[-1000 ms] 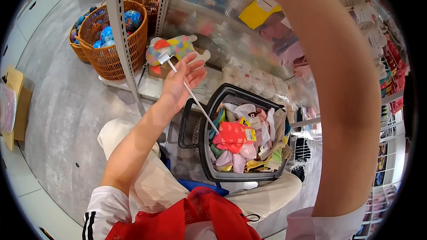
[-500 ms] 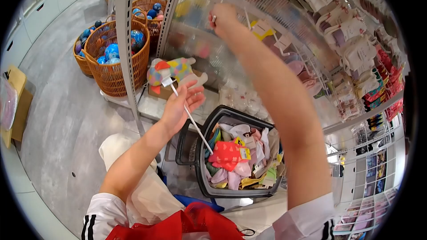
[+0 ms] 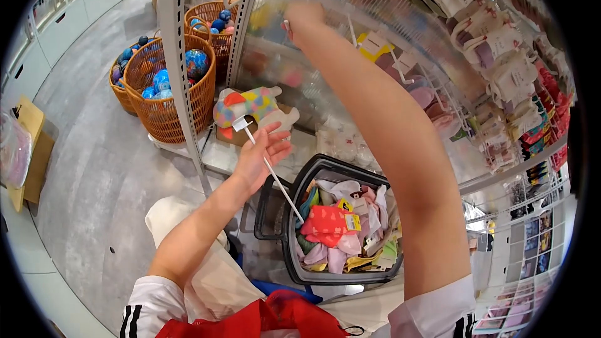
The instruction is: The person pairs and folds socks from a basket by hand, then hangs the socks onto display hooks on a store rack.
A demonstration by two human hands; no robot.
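Observation:
My left hand holds a long white display hook, pinned at the thumb while the fingers stay loosely bent. Its flat label plate points up and away from me; the far end slants down to the basket. Stretched out to the upper middle, my right hand is closed near the clear panel, and only a small white tip shows from the fist. Below sits a dark-rimmed basket full of folded socks. A red pair of socks with a yellow label lies on top.
Wicker baskets of colourful balls stand at the left behind a metal upright. A spotted plush toy lies on the low shelf. White hooks and hanging packs of socks fill the rack at right.
My right hand has moved slightly left and up along the panel. My left hand keeps the display hook in nearly the same pose, and the whole view has shifted a little.

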